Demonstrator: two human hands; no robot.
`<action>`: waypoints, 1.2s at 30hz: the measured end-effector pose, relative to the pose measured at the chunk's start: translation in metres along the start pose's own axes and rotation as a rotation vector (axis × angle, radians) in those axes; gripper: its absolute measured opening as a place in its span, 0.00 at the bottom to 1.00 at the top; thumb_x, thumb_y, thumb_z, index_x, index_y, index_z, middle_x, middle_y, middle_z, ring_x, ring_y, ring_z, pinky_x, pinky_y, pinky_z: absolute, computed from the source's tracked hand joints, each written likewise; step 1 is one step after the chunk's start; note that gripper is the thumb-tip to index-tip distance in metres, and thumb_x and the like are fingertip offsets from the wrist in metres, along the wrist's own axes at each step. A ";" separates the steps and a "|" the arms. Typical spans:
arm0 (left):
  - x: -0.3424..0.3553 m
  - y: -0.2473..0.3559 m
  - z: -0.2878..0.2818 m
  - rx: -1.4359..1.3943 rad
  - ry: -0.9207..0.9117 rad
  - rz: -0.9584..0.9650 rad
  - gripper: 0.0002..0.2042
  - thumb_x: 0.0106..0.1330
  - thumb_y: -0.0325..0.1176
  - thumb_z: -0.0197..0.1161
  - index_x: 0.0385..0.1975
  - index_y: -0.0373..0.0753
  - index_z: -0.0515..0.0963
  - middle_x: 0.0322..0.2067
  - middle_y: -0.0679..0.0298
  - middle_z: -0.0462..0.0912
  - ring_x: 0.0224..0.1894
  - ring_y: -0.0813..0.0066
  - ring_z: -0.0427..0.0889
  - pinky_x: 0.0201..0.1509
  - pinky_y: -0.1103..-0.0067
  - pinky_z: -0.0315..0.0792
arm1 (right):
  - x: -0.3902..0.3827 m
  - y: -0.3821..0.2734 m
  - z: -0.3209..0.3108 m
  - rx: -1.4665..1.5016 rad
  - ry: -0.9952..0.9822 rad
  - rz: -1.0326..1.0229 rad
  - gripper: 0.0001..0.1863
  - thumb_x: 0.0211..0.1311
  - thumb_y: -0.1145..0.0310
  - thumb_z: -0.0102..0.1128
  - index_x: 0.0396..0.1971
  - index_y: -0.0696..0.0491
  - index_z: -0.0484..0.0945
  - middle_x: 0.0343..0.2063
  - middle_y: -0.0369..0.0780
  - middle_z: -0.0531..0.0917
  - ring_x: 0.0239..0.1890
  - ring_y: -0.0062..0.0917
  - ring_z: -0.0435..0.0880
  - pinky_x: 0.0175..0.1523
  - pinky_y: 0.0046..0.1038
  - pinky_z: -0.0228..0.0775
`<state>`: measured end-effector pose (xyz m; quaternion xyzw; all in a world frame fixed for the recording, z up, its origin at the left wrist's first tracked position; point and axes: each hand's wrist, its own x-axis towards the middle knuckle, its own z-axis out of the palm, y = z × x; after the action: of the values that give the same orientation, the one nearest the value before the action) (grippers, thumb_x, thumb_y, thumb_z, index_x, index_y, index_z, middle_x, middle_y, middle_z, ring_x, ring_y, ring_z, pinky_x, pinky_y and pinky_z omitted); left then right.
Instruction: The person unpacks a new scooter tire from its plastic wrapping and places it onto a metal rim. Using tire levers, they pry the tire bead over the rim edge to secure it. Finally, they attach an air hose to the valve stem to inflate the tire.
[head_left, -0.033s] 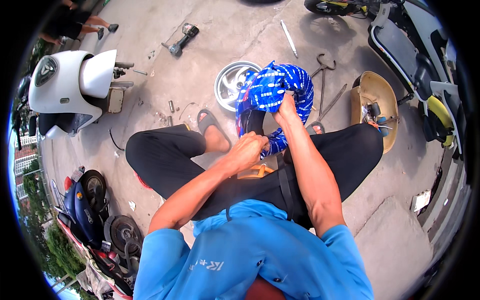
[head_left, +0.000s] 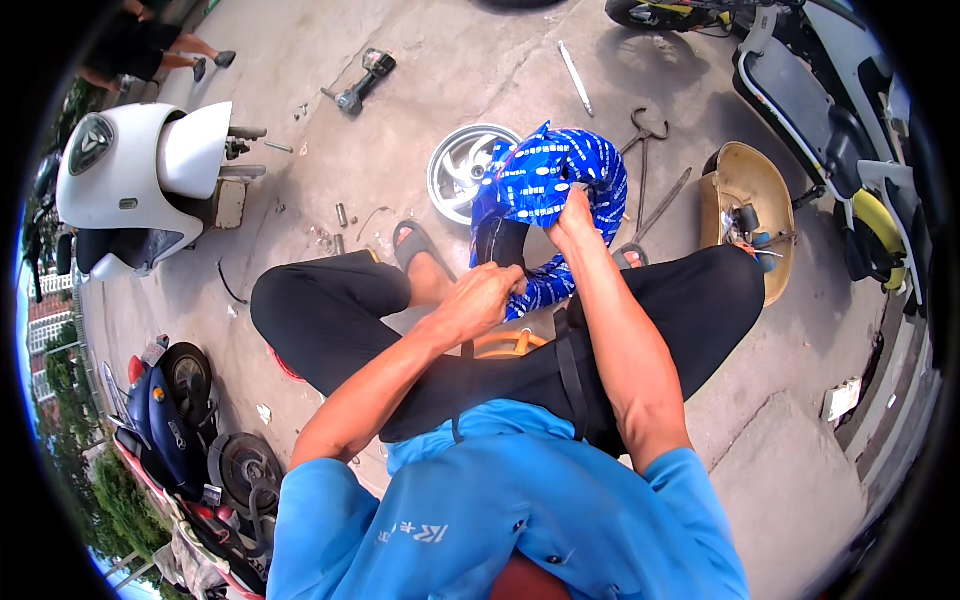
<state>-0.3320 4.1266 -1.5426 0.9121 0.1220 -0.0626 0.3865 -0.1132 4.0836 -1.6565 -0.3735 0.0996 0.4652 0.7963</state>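
Between my knees stands a black tire (head_left: 505, 243), still mostly covered in printed blue plastic wrapping (head_left: 545, 180). A stretch of bare black rubber shows on its left side, where the wrapping is open. My left hand (head_left: 484, 299) is closed at the tire's lower left, its fingertips pressed together on the wrapping's edge. Higher up and to the right, my right hand (head_left: 572, 222) grips a bunched fold of the same plastic near the tire's centre opening.
A silver wheel rim (head_left: 447, 178) lies just beyond the tire. Farther off are a cordless impact wrench (head_left: 366, 82) and long metal tools (head_left: 648, 150). A tan basin (head_left: 783, 235) holds small items at right. Scooters, including a white one (head_left: 130, 190), stand on both sides.
My left hand has shifted slightly left and toward me. More black rubber shows beside it, and the loose wrapping has spread a little. My right hand stays nearly in place.
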 end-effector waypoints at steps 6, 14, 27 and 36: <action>-0.009 -0.075 -0.060 0.541 0.089 -0.201 0.10 0.69 0.29 0.59 0.45 0.31 0.78 0.28 0.42 0.86 0.35 0.39 0.87 0.45 0.51 0.78 | -0.047 0.006 0.048 -0.011 0.078 0.019 0.23 0.79 0.53 0.66 0.62 0.55 0.81 0.57 0.42 0.88 0.58 0.33 0.88 0.62 0.42 0.84; 0.011 -0.033 -0.066 -0.244 0.476 -0.180 0.42 0.67 0.56 0.71 0.76 0.40 0.64 0.67 0.47 0.69 0.71 0.49 0.73 0.74 0.57 0.69 | -0.070 -0.030 0.006 0.157 0.024 0.073 0.26 0.82 0.45 0.57 0.63 0.50 0.80 0.60 0.41 0.87 0.64 0.37 0.84 0.72 0.54 0.72; 0.055 -0.037 -0.015 -0.665 0.795 -0.089 0.17 0.75 0.27 0.57 0.60 0.32 0.81 0.44 0.48 0.90 0.51 0.54 0.88 0.60 0.68 0.77 | -0.102 0.005 0.032 -0.150 -0.135 0.138 0.35 0.68 0.52 0.79 0.67 0.53 0.74 0.57 0.39 0.85 0.58 0.33 0.85 0.63 0.45 0.76; 0.053 -0.214 0.031 -0.410 0.843 -0.755 0.14 0.73 0.31 0.56 0.37 0.25 0.85 0.33 0.44 0.89 0.36 0.51 0.90 0.41 0.62 0.79 | -0.131 0.033 0.036 -0.211 -0.205 0.097 0.35 0.71 0.52 0.76 0.66 0.59 0.74 0.56 0.41 0.86 0.56 0.31 0.86 0.64 0.39 0.78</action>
<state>-0.3393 4.2570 -1.7230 0.6590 0.5896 0.1962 0.4237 -0.2187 4.0305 -1.5822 -0.4004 -0.0138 0.5468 0.7352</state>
